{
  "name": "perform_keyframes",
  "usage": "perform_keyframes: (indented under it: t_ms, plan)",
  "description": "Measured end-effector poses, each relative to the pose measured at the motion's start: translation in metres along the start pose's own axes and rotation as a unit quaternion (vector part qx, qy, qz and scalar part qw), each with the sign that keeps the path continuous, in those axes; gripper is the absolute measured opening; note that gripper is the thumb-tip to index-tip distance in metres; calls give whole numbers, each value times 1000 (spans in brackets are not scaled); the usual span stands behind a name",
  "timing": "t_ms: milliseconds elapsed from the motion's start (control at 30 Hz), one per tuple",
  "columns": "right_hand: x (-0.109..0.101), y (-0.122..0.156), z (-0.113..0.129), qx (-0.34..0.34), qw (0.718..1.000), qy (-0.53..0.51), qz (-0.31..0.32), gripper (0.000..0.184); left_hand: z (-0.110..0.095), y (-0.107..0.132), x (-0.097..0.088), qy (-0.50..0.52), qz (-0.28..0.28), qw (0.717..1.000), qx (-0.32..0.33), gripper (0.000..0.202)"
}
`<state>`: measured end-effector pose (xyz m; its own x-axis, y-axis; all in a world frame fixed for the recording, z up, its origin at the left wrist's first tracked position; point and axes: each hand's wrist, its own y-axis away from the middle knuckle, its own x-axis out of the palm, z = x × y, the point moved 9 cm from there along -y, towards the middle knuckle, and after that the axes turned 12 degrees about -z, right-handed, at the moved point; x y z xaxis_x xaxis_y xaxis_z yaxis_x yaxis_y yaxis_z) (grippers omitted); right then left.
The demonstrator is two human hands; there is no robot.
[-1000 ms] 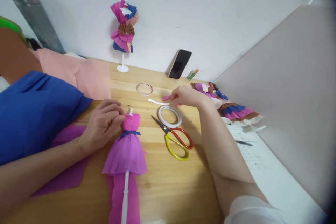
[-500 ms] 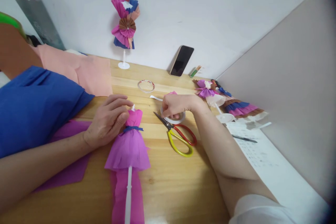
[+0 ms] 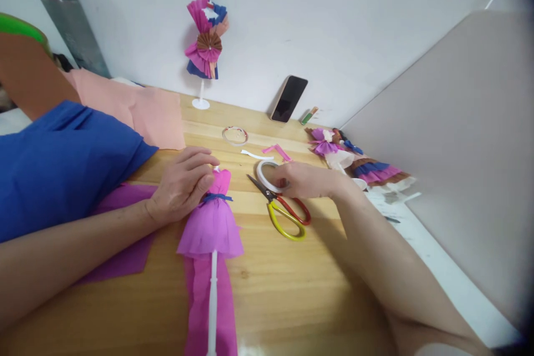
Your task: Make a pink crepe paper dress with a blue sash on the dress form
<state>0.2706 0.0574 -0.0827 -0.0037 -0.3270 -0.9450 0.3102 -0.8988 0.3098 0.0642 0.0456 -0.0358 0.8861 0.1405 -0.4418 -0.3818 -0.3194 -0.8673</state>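
My left hand [image 3: 183, 184] rests by the top of a small white dress-form stand [image 3: 213, 295], its fingers loosely bent and apart beside the neck. The form lies on the table in a pink and purple crepe-paper dress [image 3: 214, 233] with a blue paper sash [image 3: 217, 197]. My right hand [image 3: 298, 179] is closed on the right side of a white tape roll [image 3: 263, 175]; its fingertips are partly hidden. Just below lie scissors [image 3: 287, 219] with one yellow and one red handle, blades pointing up-left, partly under the hand.
Blue [image 3: 75, 172], peach [image 3: 146, 114] and purple paper [image 3: 125, 258] lie left. A dressed form [image 3: 204, 47] stands by the wall. Behind are a phone [image 3: 289, 99], a ring of wire [image 3: 235, 135] and paper strips [image 3: 278, 150]. More paper dresses [image 3: 375, 172] lie right.
My right hand has shifted right and slightly down to the tape roll's right side, uncovering the roll's left part and the pink strip. My left hand stays by the form's neck. The view has shifted slightly.
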Motion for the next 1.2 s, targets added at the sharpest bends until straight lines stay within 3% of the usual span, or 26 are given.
perform_keyframes:
  t_ms: [133,300,433,700,867,1067,1200]
  plan:
    - [-3,13,-1,-35,997,-38,-48,7,-2,2,1,1,10,1000,7,20]
    - [-25,22,-10,-34,985,-112,-130,13,-3,4,0,11,3,1000,8,19]
    - [-38,27,0,-29,973,-145,-179,16,-8,1,-1,14,8,1000,2,17]
    - [-55,46,67,-77,927,-203,-307,12,-11,0,-3,81,-11,974,-212,15]
    - [-50,53,94,-66,889,-267,-367,13,-39,-2,-1,89,30,986,-141,34]
    - [-37,48,92,-35,875,-302,-377,12,-48,3,0,56,23,996,-68,33]
    - [-37,48,92,-40,872,-305,-380,13,-43,2,-2,94,10,988,-123,23]
